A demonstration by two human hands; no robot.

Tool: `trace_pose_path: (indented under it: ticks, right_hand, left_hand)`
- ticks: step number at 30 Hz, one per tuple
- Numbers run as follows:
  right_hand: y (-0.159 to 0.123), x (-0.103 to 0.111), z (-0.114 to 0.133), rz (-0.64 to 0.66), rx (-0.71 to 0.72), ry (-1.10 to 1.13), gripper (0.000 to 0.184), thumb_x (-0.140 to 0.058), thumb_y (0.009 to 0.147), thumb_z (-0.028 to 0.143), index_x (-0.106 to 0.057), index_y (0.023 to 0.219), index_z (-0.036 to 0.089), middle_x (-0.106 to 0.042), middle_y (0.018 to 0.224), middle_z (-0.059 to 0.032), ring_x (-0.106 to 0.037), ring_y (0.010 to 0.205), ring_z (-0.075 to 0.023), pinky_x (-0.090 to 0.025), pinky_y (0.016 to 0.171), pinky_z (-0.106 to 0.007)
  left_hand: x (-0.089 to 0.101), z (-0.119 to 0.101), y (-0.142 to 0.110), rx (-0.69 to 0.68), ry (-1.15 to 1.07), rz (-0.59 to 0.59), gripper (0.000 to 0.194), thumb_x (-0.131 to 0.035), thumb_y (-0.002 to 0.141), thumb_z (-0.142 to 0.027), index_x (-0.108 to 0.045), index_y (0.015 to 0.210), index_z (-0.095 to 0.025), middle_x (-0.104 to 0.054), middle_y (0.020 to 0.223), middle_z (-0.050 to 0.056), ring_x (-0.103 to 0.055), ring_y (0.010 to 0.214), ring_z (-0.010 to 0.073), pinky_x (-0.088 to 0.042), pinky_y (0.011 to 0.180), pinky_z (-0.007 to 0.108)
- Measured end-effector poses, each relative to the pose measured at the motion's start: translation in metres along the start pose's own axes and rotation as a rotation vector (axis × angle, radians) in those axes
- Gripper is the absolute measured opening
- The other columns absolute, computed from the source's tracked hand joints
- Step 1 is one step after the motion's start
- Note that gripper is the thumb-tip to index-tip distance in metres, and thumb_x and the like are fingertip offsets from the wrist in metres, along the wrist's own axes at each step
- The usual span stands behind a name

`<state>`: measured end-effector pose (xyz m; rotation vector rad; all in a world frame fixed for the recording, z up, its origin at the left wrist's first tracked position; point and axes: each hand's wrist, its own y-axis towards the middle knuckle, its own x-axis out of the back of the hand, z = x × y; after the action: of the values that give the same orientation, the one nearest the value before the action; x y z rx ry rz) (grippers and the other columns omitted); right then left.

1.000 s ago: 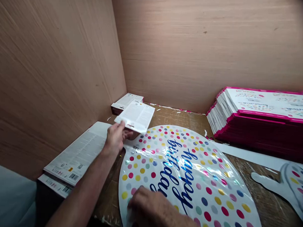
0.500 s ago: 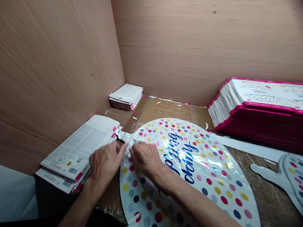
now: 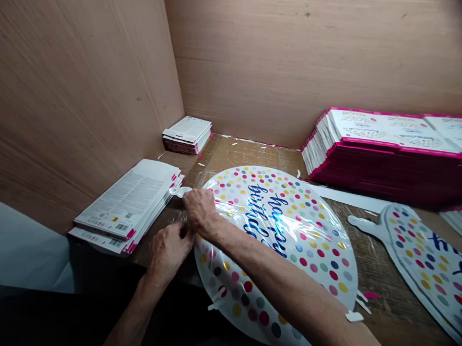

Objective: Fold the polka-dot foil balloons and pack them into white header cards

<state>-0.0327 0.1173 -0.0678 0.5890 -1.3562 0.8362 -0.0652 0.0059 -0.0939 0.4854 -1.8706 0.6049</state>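
Note:
A flat round foil balloon (image 3: 309, 216), white with coloured dots and blue "happy birthday" lettering, lies in front of me, its narrow neck (image 3: 180, 191) pointing left. My right hand (image 3: 201, 210) is closed on the balloon at the base of the neck, its forearm crossing over the dots. Just below, my left hand (image 3: 171, 249) is pinched at the balloon's left edge, its fingertips close against the right hand. What exactly lies between the left fingertips is hidden. A white plastic piece (image 3: 217, 299) rests on the balloon's lower left part.
Printed cards (image 3: 120, 204) are stacked left of my hands, with a smaller stack (image 3: 187, 130) in the corner. Pink-edged folded cards (image 3: 383, 158) stand along the back wall. More dotted balloons (image 3: 421, 260) lie at right, and paper scraps (image 3: 355, 316) near my right forearm.
My left hand has shifted down along the balloon's edge, while my right hand has moved up towards the neck. The camera view has shifted, showing more of the balloons at right.

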Motion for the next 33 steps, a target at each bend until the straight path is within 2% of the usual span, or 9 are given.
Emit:
trace_pose_path:
  ticks: [4, 6, 10, 13, 22, 24, 28, 31, 33]
  right_hand:
    - [-0.008, -0.006, -0.026, -0.085, -0.143, 0.142, 0.020, -0.059, 0.090, 0.025, -0.073, 0.097, 0.014, -0.073, 0.101, -0.0163, -0.068, 0.095, -0.0242, -0.050, 0.075, -0.028]
    - [-0.010, -0.010, -0.036, -0.095, -0.181, 0.231, 0.024, -0.055, 0.092, 0.028, -0.074, 0.093, 0.014, -0.074, 0.097, -0.0143, -0.068, 0.091, -0.0219, -0.048, 0.072, -0.026]
    - [-0.009, -0.020, -0.047, -0.074, -0.234, 0.422, 0.018, -0.058, 0.082, 0.021, -0.074, 0.076, 0.016, -0.073, 0.075, -0.0068, -0.066, 0.073, -0.0164, -0.041, 0.059, -0.022]
    - [-0.007, -0.028, -0.050, -0.109, -0.267, 0.547, 0.013, -0.062, 0.074, 0.023, -0.073, 0.071, 0.017, -0.069, 0.067, -0.0038, -0.063, 0.069, -0.0158, -0.037, 0.055, -0.022]
    - [-0.029, -0.027, -0.063, -0.305, -0.318, 0.884, 0.022, -0.052, 0.082, 0.022, -0.063, 0.064, 0.016, -0.063, 0.061, 0.0001, -0.060, 0.063, -0.0116, -0.038, 0.057, -0.020]
    - [-0.045, -0.021, -0.081, -0.310, -0.330, 0.967, 0.016, -0.054, 0.078, 0.022, -0.060, 0.065, 0.016, -0.061, 0.058, 0.0016, -0.060, 0.058, -0.0108, -0.039, 0.053, -0.018]
    - [-0.095, -0.013, -0.134, -0.338, -0.388, 1.117, 0.017, -0.057, 0.074, 0.030, -0.054, 0.063, 0.017, -0.056, 0.054, 0.0025, -0.057, 0.051, -0.0103, -0.038, 0.046, -0.017]
    - [-0.138, -0.015, -0.179, -0.328, -0.520, 1.202, 0.024, -0.059, 0.073, 0.039, -0.056, 0.066, 0.017, -0.058, 0.054, 0.0007, -0.054, 0.045, -0.0105, -0.036, 0.041, -0.019]
    - [-0.166, -0.019, -0.206, -0.305, -0.644, 1.091, 0.027, -0.055, 0.077, 0.042, -0.057, 0.067, 0.017, -0.060, 0.055, -0.0010, -0.052, 0.041, -0.0110, -0.036, 0.038, -0.021]
  left_hand:
    - [0.009, -0.002, 0.012, -0.041, -0.220, -0.201, 0.032, -0.047, 0.091, -0.044, -0.069, 0.089, -0.021, -0.075, 0.087, 0.006, -0.069, 0.081, 0.0220, -0.040, 0.063, 0.027]
    - [0.011, -0.007, 0.022, -0.100, -0.203, -0.254, 0.032, -0.043, 0.093, -0.039, -0.070, 0.094, -0.022, -0.075, 0.089, 0.006, -0.069, 0.080, 0.0203, -0.040, 0.065, 0.026]
    - [0.010, -0.018, 0.039, -0.191, 0.005, -0.165, 0.034, -0.039, 0.092, -0.029, -0.073, 0.087, -0.022, -0.076, 0.088, 0.009, -0.069, 0.083, 0.0233, -0.039, 0.063, 0.029]
    - [0.008, -0.020, 0.043, -0.191, 0.103, -0.157, 0.036, -0.037, 0.092, -0.028, -0.072, 0.097, -0.023, -0.075, 0.092, 0.010, -0.070, 0.086, 0.0264, -0.040, 0.064, 0.030]
    - [0.020, -0.013, 0.046, -0.221, 0.382, 0.028, 0.045, -0.035, 0.094, -0.034, -0.060, 0.130, -0.029, -0.074, 0.107, 0.013, -0.069, 0.097, 0.0325, -0.049, 0.073, 0.037]
    - [0.027, -0.017, 0.046, -0.228, 0.424, 0.055, 0.045, -0.036, 0.093, -0.032, -0.060, 0.131, -0.028, -0.073, 0.108, 0.014, -0.068, 0.099, 0.0328, -0.049, 0.075, 0.038]
    - [0.028, -0.040, 0.027, -0.304, 0.407, 0.001, 0.036, -0.041, 0.093, -0.032, -0.071, 0.109, -0.020, -0.074, 0.099, 0.014, -0.068, 0.097, 0.0315, -0.049, 0.078, 0.037]
    - [0.008, -0.064, -0.008, -0.565, 0.197, -0.102, 0.036, -0.040, 0.097, -0.037, -0.070, 0.104, -0.018, -0.073, 0.098, 0.011, -0.068, 0.093, 0.0247, -0.050, 0.081, 0.034]
    - [-0.014, -0.079, -0.032, -0.701, 0.106, -0.146, 0.038, -0.040, 0.097, -0.039, -0.067, 0.110, -0.015, -0.071, 0.104, 0.012, -0.067, 0.097, 0.0247, -0.052, 0.085, 0.035]
